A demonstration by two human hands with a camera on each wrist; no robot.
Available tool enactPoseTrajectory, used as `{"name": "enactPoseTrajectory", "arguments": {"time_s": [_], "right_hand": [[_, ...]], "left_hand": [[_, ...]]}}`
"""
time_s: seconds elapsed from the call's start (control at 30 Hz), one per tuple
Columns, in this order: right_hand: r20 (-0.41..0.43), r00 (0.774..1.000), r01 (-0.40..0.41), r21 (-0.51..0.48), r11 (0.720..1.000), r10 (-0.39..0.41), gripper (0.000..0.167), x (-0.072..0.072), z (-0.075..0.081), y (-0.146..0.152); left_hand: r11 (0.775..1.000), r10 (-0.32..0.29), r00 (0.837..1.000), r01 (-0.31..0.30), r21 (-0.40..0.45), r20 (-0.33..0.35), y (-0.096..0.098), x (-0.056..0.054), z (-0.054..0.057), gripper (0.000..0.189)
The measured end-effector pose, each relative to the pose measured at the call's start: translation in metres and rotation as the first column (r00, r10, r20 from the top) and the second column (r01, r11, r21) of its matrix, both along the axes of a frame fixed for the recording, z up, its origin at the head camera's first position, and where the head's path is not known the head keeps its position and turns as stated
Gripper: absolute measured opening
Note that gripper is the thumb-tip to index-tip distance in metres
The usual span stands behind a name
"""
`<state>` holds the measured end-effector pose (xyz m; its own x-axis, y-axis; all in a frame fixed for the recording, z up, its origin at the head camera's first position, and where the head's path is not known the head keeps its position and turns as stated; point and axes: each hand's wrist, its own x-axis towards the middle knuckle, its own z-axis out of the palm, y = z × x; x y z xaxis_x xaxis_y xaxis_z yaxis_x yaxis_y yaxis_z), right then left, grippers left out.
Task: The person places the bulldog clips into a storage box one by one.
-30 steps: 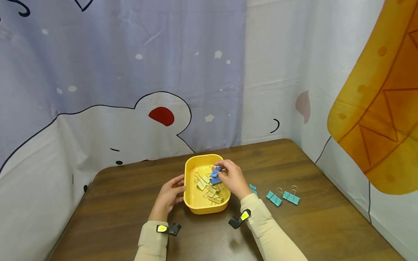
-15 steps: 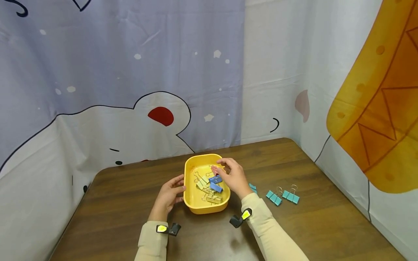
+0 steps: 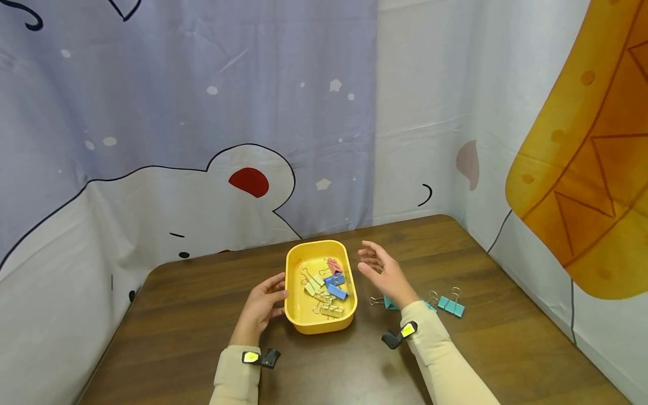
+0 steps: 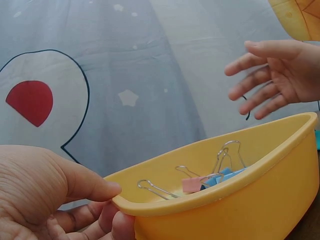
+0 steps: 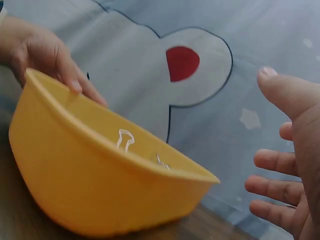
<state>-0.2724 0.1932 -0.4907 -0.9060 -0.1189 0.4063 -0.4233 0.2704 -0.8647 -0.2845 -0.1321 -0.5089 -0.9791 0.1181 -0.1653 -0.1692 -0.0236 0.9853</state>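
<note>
With thumb at the rim and fingers against the outer wall, my left hand grips the left side of a yellow plastic tray. Inside it lie several pale yellow binder clips, blue binder clips and a pink binder clip. My right hand is in the air to the right of the tray, apart from it. Its fingers are spread and hold nothing, as the left wrist view shows of the right hand. Below its wrist are teal binder clips, partly hidden by the forearm.
The brown wooden table carries the tray and the teal clips. Behind it hangs a printed curtain, close along the far edge. Each wrist wears a small black camera, such as the right wrist camera.
The right hand has let go of a blue clip in the tray and drawn away to the right, its fingers straightening. The left hand and tray have stayed in place.
</note>
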Motion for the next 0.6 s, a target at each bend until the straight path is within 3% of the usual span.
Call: {"name": "enactPoseTrajectory", "arguments": {"time_s": [0.17, 0.6], "right_hand": [[0.059, 0.998, -0.031, 0.071, 0.997, 0.027, 0.063, 0.004, -0.005, 0.018], [0.064, 0.995, -0.089, 0.217, 0.972, 0.077, 0.075, 0.009, -0.024, 0.041]], "left_hand": [[1.0, 0.003, 1.0, -0.003, 0.002, -0.002, 0.001, 0.0, 0.0, 0.054], [1.0, 0.0, 1.0, 0.0, -0.004, 0.0, 0.0, 0.001, 0.002, 0.054]]}}
